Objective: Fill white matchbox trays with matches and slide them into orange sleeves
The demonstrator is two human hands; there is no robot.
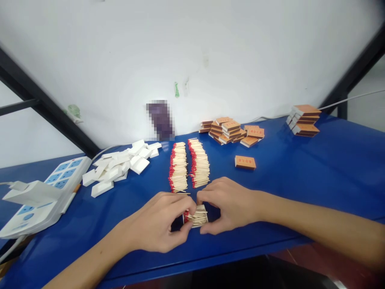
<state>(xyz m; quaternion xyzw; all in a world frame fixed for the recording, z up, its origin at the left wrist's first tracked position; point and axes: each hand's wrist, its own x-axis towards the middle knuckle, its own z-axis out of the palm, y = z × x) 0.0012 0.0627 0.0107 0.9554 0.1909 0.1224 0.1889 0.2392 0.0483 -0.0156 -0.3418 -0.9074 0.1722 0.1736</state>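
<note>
A small white matchbox tray [206, 208] filled with matches [198, 218] lies low in front of me, its red match heads pointing left. My left hand [164, 222] closes on its left end, thumb and forefinger curled over the heads. Around the right end, my right hand [226, 206] has its forefinger at the far side and thumb at the near side. Just beyond my hands, two long rows of loose matches, a left row [179, 166] and a right row [199, 163], lie on the blue table [288, 172]. A few stray matches lie close to my left hand.
Empty white trays [112, 164] are heaped at the left, beside a power strip [45, 200] with a plugged-in adapter. Orange matchbox sleeves or boxes [225, 130] are piled at the back. One orange box [245, 162] lies alone; a stack [305, 119] stands far right.
</note>
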